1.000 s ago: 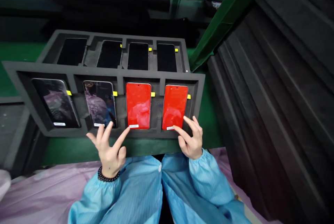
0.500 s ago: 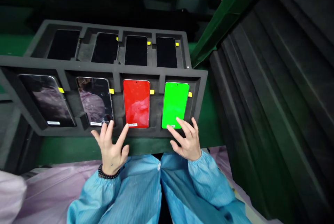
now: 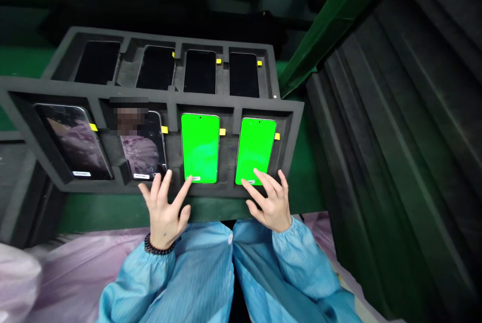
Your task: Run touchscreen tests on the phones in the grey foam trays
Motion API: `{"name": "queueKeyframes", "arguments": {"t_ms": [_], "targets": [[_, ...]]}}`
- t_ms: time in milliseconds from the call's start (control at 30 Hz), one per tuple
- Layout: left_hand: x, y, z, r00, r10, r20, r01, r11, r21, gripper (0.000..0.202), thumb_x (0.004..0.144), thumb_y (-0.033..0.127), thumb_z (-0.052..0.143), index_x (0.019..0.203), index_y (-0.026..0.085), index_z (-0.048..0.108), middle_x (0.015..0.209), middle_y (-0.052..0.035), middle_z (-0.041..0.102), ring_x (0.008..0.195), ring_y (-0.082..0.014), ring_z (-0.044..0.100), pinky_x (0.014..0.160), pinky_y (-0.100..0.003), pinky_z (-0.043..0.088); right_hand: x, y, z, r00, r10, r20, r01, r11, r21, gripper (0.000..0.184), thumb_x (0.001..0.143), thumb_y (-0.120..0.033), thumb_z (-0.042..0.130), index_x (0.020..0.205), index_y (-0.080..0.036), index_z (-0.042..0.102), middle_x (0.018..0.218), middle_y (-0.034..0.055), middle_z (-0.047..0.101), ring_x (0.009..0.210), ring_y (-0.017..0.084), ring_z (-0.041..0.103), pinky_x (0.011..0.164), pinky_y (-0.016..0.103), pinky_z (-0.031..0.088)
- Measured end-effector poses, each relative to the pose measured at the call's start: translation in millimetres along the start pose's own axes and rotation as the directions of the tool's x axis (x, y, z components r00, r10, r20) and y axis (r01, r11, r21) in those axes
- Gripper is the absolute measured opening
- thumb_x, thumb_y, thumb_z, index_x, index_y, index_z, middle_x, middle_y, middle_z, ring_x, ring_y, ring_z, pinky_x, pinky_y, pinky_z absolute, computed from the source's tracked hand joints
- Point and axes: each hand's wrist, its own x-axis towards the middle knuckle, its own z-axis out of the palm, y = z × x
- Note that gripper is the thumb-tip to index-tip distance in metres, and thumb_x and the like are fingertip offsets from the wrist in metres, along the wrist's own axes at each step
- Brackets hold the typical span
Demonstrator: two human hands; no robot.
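Note:
A dark foam tray (image 3: 229,193) holds a near row of phones in slots. Two of them glow green: one (image 3: 200,146) in the third slot, another (image 3: 256,148) in the fourth. My left hand (image 3: 164,211) is open with fingers spread, its index fingertip on the bottom edge of the third phone. My right hand (image 3: 269,201) is open too, fingertips resting on the lower end of the fourth phone. Two phones (image 3: 73,141) to the left show a dim picture. Both arms wear blue sleeves; a dark bead bracelet circles my left wrist.
A second foam tray (image 3: 60,57) behind carries several phones with dark screens. Stacked dark foam trays (image 3: 399,127) rise on the right beside a green beam (image 3: 331,16). Pale purple plastic sheeting (image 3: 68,273) covers the near edge over a green surface.
The two right-hand screens went from red to green, the fourth one first, then the third. My hands stayed at the phones' lower ends, shifting only slightly.

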Motion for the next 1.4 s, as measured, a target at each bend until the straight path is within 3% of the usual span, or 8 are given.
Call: {"name": "queueKeyframes", "arguments": {"t_ms": [600,767,967,1100,1267,1400], "targets": [[3.6,2.8,-1.1,1.000,-0.002,-0.028,0.001,1.000,-0.011,0.059,0.102,0.038,0.039,0.160,0.028,0.032,0.174,-0.0025,0.013,0.162,-0.0250,0.011,0.134,-0.045,-0.002,-3.1,1.8,-0.3,1.000,0.001,-0.001,-0.001,1.000,-0.015,0.040,0.097,-0.031,0.052,0.136,-0.027,0.064,0.137,0.0086,0.068,0.121,0.024,0.061,0.123,0.049,0.032],[1.6,1.8,-1.5,1.000,0.004,0.017,-0.004,1.000,0.003,0.058,0.100,0.034,0.043,0.157,0.031,0.037,0.174,-0.0028,0.014,0.162,-0.0276,0.012,0.134,-0.050,-0.002,-1.8,1.6,-1.3,1.000,-0.009,0.022,0.010,1.000,-0.012,0.037,0.095,-0.029,0.056,0.130,-0.028,0.068,0.139,0.0082,0.067,0.121,0.025,0.060,0.125,0.049,0.029],[2.3,3.0,-1.3,0.999,0.005,-0.050,-0.006,1.000,-0.027,0.058,0.102,0.036,0.041,0.159,0.028,0.035,0.173,-0.0020,0.017,0.162,-0.0231,0.013,0.135,-0.044,0.000,0.0,0.5,-1.1,0.999,-0.004,-0.043,0.004,1.000,-0.004,0.034,0.096,-0.028,0.053,0.128,-0.024,0.066,0.130,0.0104,0.071,0.117,0.023,0.061,0.123,0.047,0.033],[2.0,3.7,-3.0,0.999,-0.013,-0.044,0.011,0.999,-0.045,0.057,0.102,0.035,0.041,0.158,0.028,0.037,0.172,-0.0039,0.020,0.162,-0.0238,0.014,0.135,-0.045,0.001,-1.7,0.8,0.1,1.000,0.010,-0.024,-0.010,1.000,0.004,0.034,0.096,-0.028,0.054,0.127,-0.023,0.067,0.131,0.0101,0.071,0.117,0.024,0.060,0.124,0.048,0.033],[24.9,3.2,-4.4,0.988,-0.147,-0.042,0.144,0.987,-0.070,0.064,0.096,0.020,0.053,0.158,0.025,0.036,0.162,-0.0120,0.041,0.157,-0.0250,0.029,0.132,-0.046,0.019,-3.7,1.9,-1.3,1.000,0.031,-0.001,-0.031,0.999,0.017,0.031,0.095,-0.024,0.055,0.121,-0.024,0.072,0.134,0.0073,0.070,0.118,0.023,0.060,0.122,0.046,0.036],[60.6,14.6,6.8,0.980,-0.183,-0.076,0.183,0.983,-0.011,0.059,0.096,0.023,0.052,0.154,0.017,0.041,0.158,-0.0184,0.043,0.154,-0.0300,0.032,0.127,-0.048,0.029,-3.1,1.9,-2.4,0.999,0.037,-0.003,-0.037,0.999,0.012,0.031,0.094,-0.022,0.054,0.120,-0.024,0.072,0.135,0.0072,0.070,0.118,0.023,0.061,0.120,0.045,0.040]]}}
